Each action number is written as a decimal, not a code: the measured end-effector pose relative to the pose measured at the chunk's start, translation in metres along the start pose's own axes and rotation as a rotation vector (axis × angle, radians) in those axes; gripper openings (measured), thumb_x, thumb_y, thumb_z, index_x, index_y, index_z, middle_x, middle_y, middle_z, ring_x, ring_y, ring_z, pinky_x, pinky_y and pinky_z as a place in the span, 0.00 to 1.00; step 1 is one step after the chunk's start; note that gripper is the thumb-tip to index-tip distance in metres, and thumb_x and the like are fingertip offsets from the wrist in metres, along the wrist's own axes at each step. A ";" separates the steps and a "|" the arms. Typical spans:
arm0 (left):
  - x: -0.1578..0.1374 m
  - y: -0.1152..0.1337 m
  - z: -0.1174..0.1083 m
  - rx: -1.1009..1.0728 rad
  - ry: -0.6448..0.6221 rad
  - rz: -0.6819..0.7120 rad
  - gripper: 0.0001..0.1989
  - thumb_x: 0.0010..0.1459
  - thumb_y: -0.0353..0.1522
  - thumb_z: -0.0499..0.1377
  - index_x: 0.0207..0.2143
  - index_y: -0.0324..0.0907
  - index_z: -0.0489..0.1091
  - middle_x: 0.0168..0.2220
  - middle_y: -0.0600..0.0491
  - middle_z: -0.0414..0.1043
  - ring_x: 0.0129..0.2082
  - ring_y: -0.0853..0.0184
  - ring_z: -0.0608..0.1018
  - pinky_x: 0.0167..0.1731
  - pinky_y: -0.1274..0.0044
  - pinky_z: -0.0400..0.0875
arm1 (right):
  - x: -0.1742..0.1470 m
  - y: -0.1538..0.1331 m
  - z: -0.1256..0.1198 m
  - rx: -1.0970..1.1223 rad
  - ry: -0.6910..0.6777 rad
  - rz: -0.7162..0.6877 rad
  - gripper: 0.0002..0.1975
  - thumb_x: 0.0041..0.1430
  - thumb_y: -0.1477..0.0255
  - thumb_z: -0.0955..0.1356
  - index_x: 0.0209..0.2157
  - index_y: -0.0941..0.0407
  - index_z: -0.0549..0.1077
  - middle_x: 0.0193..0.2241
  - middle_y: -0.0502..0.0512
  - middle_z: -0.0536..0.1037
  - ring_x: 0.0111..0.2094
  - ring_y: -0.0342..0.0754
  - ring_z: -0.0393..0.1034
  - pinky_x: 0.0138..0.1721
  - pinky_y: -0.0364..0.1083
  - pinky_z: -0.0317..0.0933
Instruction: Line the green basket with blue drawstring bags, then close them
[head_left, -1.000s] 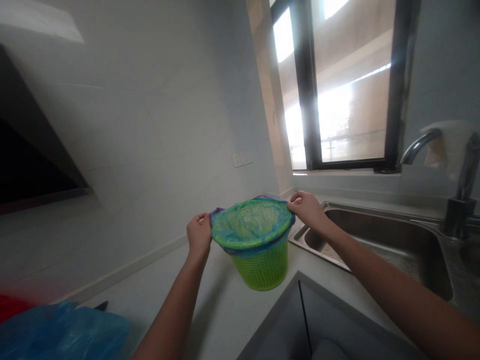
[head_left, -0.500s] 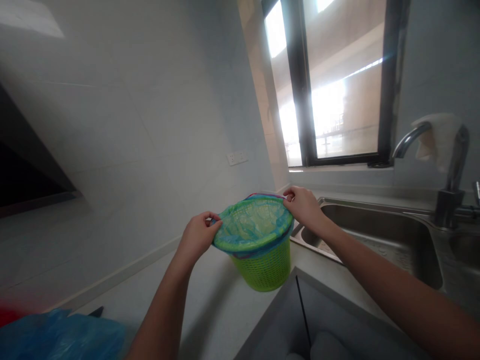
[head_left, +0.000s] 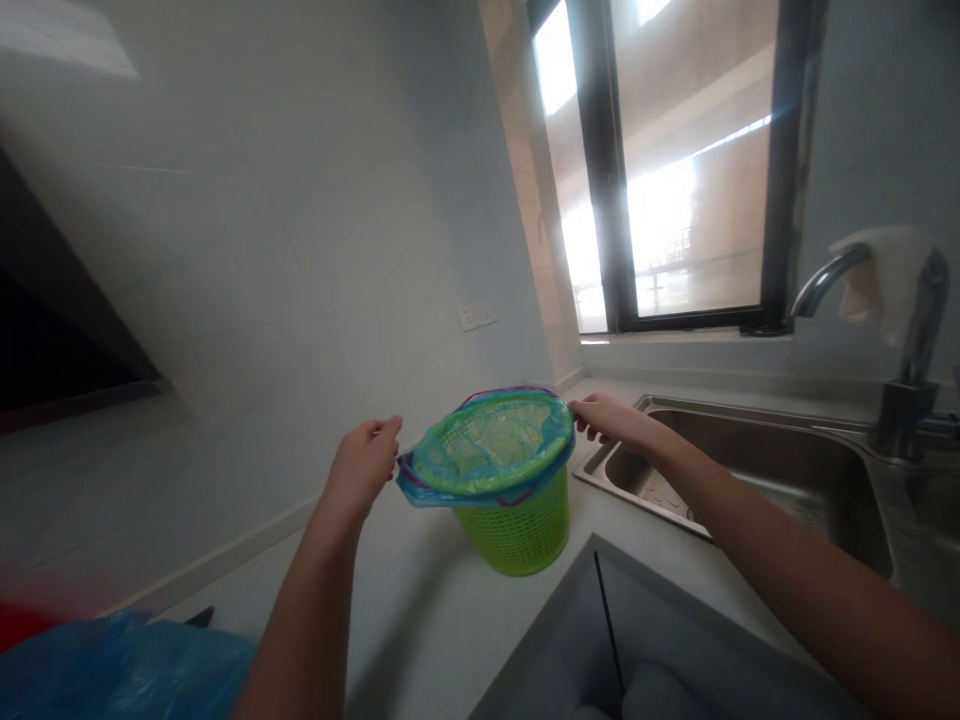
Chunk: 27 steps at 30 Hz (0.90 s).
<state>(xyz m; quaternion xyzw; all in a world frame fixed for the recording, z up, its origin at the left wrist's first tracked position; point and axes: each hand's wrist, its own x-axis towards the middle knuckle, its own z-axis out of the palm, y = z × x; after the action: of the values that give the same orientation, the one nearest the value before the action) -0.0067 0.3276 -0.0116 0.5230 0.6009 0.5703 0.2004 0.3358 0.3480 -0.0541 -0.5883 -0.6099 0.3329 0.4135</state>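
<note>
A green plastic basket point(head_left: 517, 530) with perforated sides stands upright on the counter. A thin blue plastic trash bag point(head_left: 450, 497) with a purple-red drawstring lines it and folds over the rim. My left hand point(head_left: 360, 468) is closed at the bag's left edge, where the film and drawstring stretch out beyond the rim. On the other side, my right hand point(head_left: 613, 418) pinches the bag's edge close to the rim, its other fingers curled. The fingertips' exact grip is small and partly hidden.
A steel sink point(head_left: 757, 470) with a faucet point(head_left: 911, 330) lies to the right; a pale cloth point(head_left: 885, 270) hangs over the faucet. Blue plastic film point(head_left: 127, 670) lies at the lower left. A wall with sockets point(head_left: 478, 316) and a window stand behind the counter point(head_left: 420, 610).
My left hand has moved left and away from the rim, drawing the bag's edge outward. The basket has shifted slightly left. More of the drawstring shows. My right hand stays by the rim.
</note>
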 end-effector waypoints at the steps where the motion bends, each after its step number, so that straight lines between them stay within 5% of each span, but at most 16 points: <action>1: 0.005 -0.004 0.004 -0.104 -0.014 -0.062 0.12 0.45 0.38 0.65 0.29 0.40 0.74 0.22 0.55 0.68 0.19 0.69 0.68 0.19 0.78 0.60 | -0.001 0.000 0.000 0.075 -0.078 0.029 0.15 0.57 0.63 0.65 0.22 0.56 0.67 0.21 0.53 0.70 0.18 0.41 0.58 0.19 0.43 0.50; 5: 0.016 -0.021 0.017 -0.298 -0.063 -0.316 0.06 0.48 0.32 0.60 0.28 0.39 0.72 0.26 0.52 0.72 0.22 0.68 0.73 0.22 0.78 0.66 | 0.000 0.001 -0.003 0.432 -0.360 0.181 0.16 0.59 0.64 0.64 0.22 0.55 0.57 0.17 0.44 0.57 0.16 0.36 0.44 0.16 0.39 0.39; 8: 0.016 -0.029 0.023 -0.321 -0.270 -0.428 0.06 0.50 0.31 0.59 0.24 0.38 0.72 0.23 0.46 0.74 0.21 0.62 0.75 0.26 0.71 0.73 | 0.006 0.005 -0.008 0.603 -0.549 0.291 0.15 0.59 0.67 0.64 0.23 0.55 0.55 0.16 0.41 0.53 0.16 0.36 0.39 0.16 0.37 0.40; 10: 0.015 -0.033 0.027 -0.348 -0.403 -0.461 0.06 0.50 0.31 0.60 0.23 0.38 0.73 0.23 0.46 0.75 0.22 0.60 0.77 0.29 0.68 0.76 | 0.008 0.007 -0.012 0.666 -0.608 0.318 0.14 0.58 0.70 0.65 0.23 0.55 0.56 0.16 0.41 0.52 0.16 0.36 0.40 0.16 0.37 0.42; 13: 0.014 -0.036 0.032 -0.357 -0.438 -0.428 0.04 0.48 0.30 0.60 0.24 0.39 0.73 0.24 0.46 0.77 0.24 0.59 0.78 0.31 0.69 0.77 | 0.008 0.009 -0.014 0.737 -0.622 0.324 0.14 0.56 0.73 0.66 0.23 0.55 0.55 0.16 0.41 0.54 0.16 0.36 0.44 0.16 0.36 0.46; 16: 0.016 -0.040 0.036 -0.305 -0.381 -0.364 0.04 0.45 0.30 0.61 0.23 0.39 0.73 0.24 0.46 0.77 0.24 0.59 0.78 0.30 0.69 0.75 | 0.006 0.007 -0.010 0.745 -0.538 0.304 0.11 0.54 0.77 0.66 0.23 0.56 0.59 0.17 0.43 0.60 0.16 0.35 0.51 0.18 0.36 0.54; 20: 0.019 -0.047 0.035 -0.156 -0.259 -0.197 0.06 0.44 0.32 0.62 0.22 0.38 0.74 0.24 0.49 0.76 0.25 0.62 0.75 0.27 0.74 0.69 | 0.004 0.003 0.000 0.601 -0.220 0.182 0.07 0.52 0.78 0.66 0.23 0.57 0.64 0.20 0.50 0.69 0.20 0.39 0.63 0.23 0.39 0.66; 23: 0.020 -0.050 0.034 -0.003 -0.125 -0.063 0.09 0.46 0.34 0.61 0.18 0.39 0.71 0.19 0.53 0.70 0.22 0.65 0.69 0.23 0.77 0.60 | 0.003 0.001 0.002 0.567 -0.066 0.099 0.11 0.53 0.77 0.66 0.20 0.56 0.62 0.18 0.50 0.67 0.19 0.39 0.63 0.21 0.38 0.64; 27: 0.022 -0.048 0.034 0.146 0.021 0.062 0.14 0.50 0.36 0.58 0.15 0.42 0.67 0.16 0.54 0.64 0.21 0.65 0.65 0.23 0.76 0.53 | 0.001 0.000 -0.003 0.541 -0.069 0.077 0.10 0.53 0.77 0.68 0.21 0.57 0.63 0.19 0.49 0.66 0.18 0.37 0.60 0.17 0.37 0.59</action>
<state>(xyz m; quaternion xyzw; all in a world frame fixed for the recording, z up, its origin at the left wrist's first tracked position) -0.0057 0.3719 -0.0563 0.5487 0.6263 0.5364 0.1378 0.3388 0.3490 -0.0526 -0.4674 -0.4897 0.5191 0.5218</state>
